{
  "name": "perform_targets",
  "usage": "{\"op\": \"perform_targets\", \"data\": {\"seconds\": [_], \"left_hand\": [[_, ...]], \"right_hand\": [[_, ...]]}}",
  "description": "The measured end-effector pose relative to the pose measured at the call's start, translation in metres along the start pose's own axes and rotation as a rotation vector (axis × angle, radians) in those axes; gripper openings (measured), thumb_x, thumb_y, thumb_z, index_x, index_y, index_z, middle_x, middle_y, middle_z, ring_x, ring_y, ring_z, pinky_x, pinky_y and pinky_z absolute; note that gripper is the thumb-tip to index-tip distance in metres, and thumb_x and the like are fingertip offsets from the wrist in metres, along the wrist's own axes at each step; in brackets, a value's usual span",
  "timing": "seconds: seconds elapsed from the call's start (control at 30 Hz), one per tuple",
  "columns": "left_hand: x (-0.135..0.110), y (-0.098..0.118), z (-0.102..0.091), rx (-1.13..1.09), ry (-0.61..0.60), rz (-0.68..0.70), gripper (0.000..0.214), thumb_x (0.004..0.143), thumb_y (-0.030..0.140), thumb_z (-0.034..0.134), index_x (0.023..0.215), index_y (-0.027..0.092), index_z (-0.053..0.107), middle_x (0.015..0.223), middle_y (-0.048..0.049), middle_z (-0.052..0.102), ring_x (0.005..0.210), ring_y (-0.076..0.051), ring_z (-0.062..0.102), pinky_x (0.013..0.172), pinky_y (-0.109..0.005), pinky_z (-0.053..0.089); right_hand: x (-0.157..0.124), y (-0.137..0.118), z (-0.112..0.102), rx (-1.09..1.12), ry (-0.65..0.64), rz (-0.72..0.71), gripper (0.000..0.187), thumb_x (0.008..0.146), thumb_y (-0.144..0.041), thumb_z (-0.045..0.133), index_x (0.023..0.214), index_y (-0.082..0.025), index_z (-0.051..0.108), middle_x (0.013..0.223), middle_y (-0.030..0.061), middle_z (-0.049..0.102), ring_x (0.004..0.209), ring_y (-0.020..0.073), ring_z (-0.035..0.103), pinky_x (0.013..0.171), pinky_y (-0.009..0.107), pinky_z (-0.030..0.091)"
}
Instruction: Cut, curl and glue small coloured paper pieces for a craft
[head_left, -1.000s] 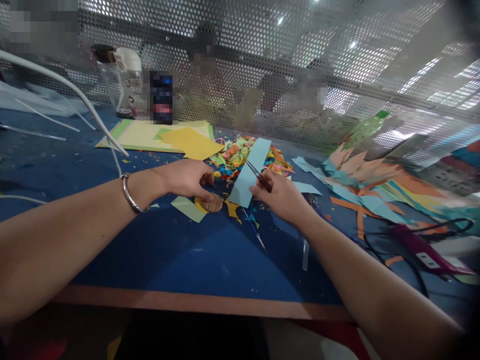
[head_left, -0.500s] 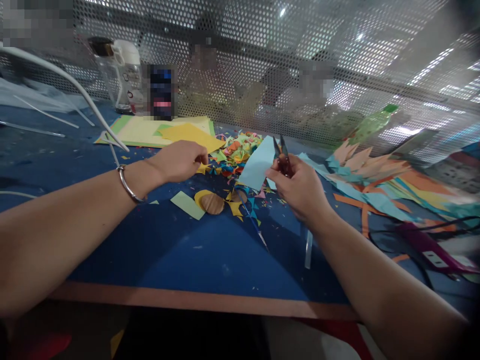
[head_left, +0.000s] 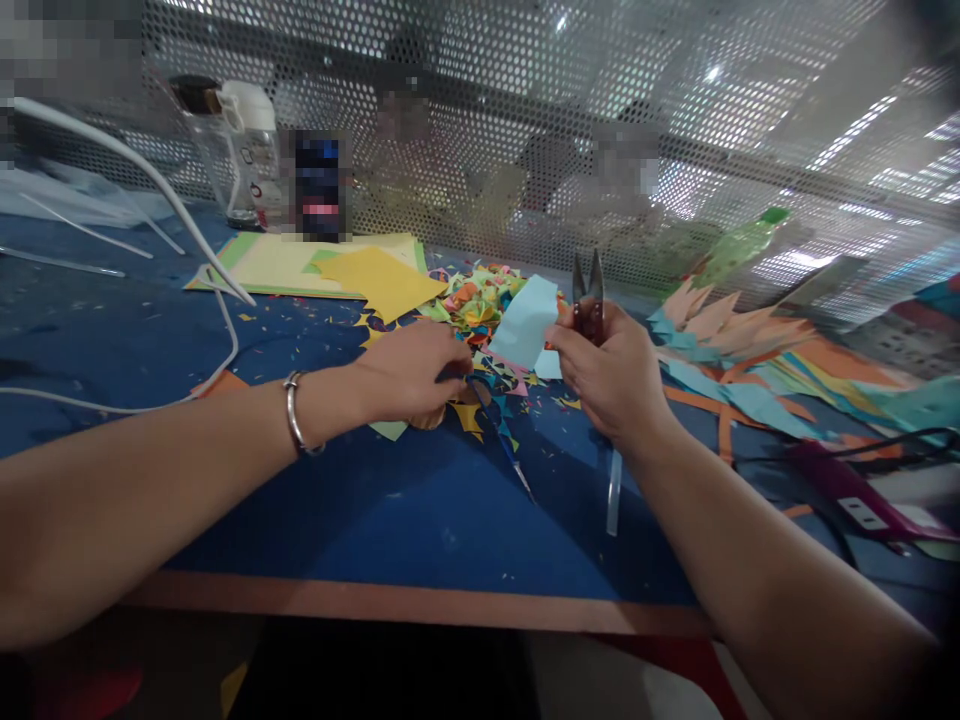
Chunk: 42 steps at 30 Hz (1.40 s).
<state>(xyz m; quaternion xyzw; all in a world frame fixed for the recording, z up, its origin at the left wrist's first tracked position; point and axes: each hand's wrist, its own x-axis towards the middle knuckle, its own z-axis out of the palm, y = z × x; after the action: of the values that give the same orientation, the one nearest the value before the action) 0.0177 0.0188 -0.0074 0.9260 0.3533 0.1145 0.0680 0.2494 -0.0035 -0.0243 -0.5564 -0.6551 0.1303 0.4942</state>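
Note:
My right hand [head_left: 615,370] is closed around a pair of small thread snips [head_left: 589,295], blades pointing up and parted. At its thumb and fingertips is a light-blue paper piece [head_left: 527,322], which seems pinched there too. My left hand [head_left: 420,370], with a silver bangle on the wrist, reaches low over the table. Its fingers are bent, with a gap between thumb and forefinger and nothing visible in them. Beneath it, a round wooden disc [head_left: 429,418] and a pale-green paper piece [head_left: 388,431] are mostly hidden. Just right of its fingertips lies a slim blue pen-like tool [head_left: 506,445].
A heap of colourful paper scraps [head_left: 480,300] lies behind my hands. Yellow and green sheets [head_left: 300,262] are stacked at back left, near two bottles [head_left: 259,150] and a white cable [head_left: 150,170]. Folded paper strips [head_left: 750,340] and a purple power strip [head_left: 847,490] lie right. Perforated metal panel [head_left: 480,130] stands behind.
My left hand has moved right and nearer, now covering most of the wooden disc and green paper. The snips have turned more upright and shifted right, and the light-blue paper has moved slightly right.

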Motion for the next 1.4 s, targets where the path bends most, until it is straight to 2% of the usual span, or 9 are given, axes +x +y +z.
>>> {"op": "perform_targets", "data": {"seconds": [0.23,0.33,0.47,0.6,0.77,0.97,1.07,1.2,1.4], "left_hand": [[0.004,0.001,0.022,-0.009,0.005,0.105,0.031,0.088,0.034,0.056,0.111,0.018,0.070,0.108,-0.0110,0.064,0.108,-0.027,0.057,0.101,-0.042,0.042],[0.004,0.002,0.018,-0.109,0.063,0.030,0.033,0.083,0.034,0.060,0.109,0.016,0.069,0.113,-0.0128,0.062,0.112,-0.028,0.056,0.102,-0.042,0.043],[0.006,0.006,0.010,-0.638,0.035,-0.223,0.038,0.081,0.037,0.060,0.112,0.016,0.066,0.109,-0.0105,0.067,0.096,-0.022,0.065,0.081,-0.032,0.051],[0.010,0.006,0.011,-1.052,-0.015,-0.333,0.038,0.083,0.032,0.061,0.118,0.015,0.062,0.087,-0.0072,0.071,0.070,-0.015,0.066,0.058,-0.026,0.047],[0.014,-0.009,0.010,-0.940,0.267,-0.287,0.039,0.082,0.014,0.058,0.121,0.017,0.058,0.079,-0.0029,0.069,0.067,-0.013,0.065,0.058,-0.027,0.047],[0.012,-0.057,-0.011,-0.611,0.757,-0.332,0.049,0.089,0.039,0.049,0.137,0.028,0.043,0.096,0.0001,0.069,0.092,-0.016,0.064,0.069,-0.032,0.048],[0.009,-0.082,-0.018,-0.582,0.739,-0.477,0.054,0.088,0.042,0.044,0.139,0.025,0.035,0.090,0.0044,0.065,0.088,-0.011,0.057,0.070,-0.031,0.043],[0.006,-0.104,-0.022,-0.581,0.691,-0.612,0.051,0.088,0.036,0.040,0.136,0.021,0.030,0.086,0.0066,0.058,0.082,-0.008,0.052,0.070,-0.029,0.040],[0.002,-0.106,-0.029,-0.549,0.886,-0.462,0.050,0.091,0.030,0.044,0.138,0.023,0.028,0.079,0.0091,0.050,0.074,-0.004,0.050,0.072,-0.026,0.042]], "right_hand": [[0.004,-0.002,-0.005,0.077,0.078,0.010,0.018,0.077,-0.022,0.066,0.077,-0.025,0.048,0.067,-0.0032,0.048,0.057,0.0131,0.045,0.050,0.028,0.036],[0.003,-0.004,-0.005,0.077,0.025,-0.001,0.018,0.076,-0.021,0.067,0.075,-0.024,0.050,0.068,-0.0023,0.049,0.060,0.0137,0.047,0.053,0.028,0.038],[-0.001,-0.011,-0.002,0.095,-0.062,-0.001,0.018,0.076,-0.023,0.068,0.075,-0.023,0.050,0.070,-0.0027,0.050,0.063,0.0135,0.049,0.056,0.028,0.040],[-0.002,-0.015,0.002,0.056,-0.161,-0.027,0.018,0.076,-0.027,0.066,0.074,-0.022,0.049,0.072,-0.0021,0.051,0.064,0.0133,0.050,0.061,0.029,0.042],[-0.002,-0.014,-0.002,-0.154,-0.275,-0.057,0.016,0.081,-0.032,0.062,0.077,-0.023,0.049,0.078,0.0006,0.058,0.065,0.0157,0.054,0.063,0.031,0.044],[-0.002,-0.013,-0.013,-0.301,-0.285,0.122,0.011,0.083,-0.028,0.056,0.089,-0.023,0.049,0.087,0.0020,0.067,0.040,0.0121,0.054,0.053,0.032,0.044],[-0.001,-0.010,-0.017,-0.377,-0.303,0.113,0.011,0.082,-0.025,0.057,0.089,-0.023,0.049,0.092,0.0030,0.068,0.041,0.0117,0.055,0.056,0.033,0.045],[0.001,-0.004,-0.019,-0.587,-0.297,-0.048,0.016,0.079,-0.026,0.063,0.084,-0.022,0.048,0.091,0.0053,0.067,0.059,0.0175,0.059,0.064,0.035,0.043],[0.000,0.001,-0.017,-0.805,-0.300,-0.116,0.021,0.080,-0.033,0.065,0.082,-0.023,0.047,0.089,0.0082,0.065,0.080,0.0266,0.061,0.063,0.034,0.040]]}}
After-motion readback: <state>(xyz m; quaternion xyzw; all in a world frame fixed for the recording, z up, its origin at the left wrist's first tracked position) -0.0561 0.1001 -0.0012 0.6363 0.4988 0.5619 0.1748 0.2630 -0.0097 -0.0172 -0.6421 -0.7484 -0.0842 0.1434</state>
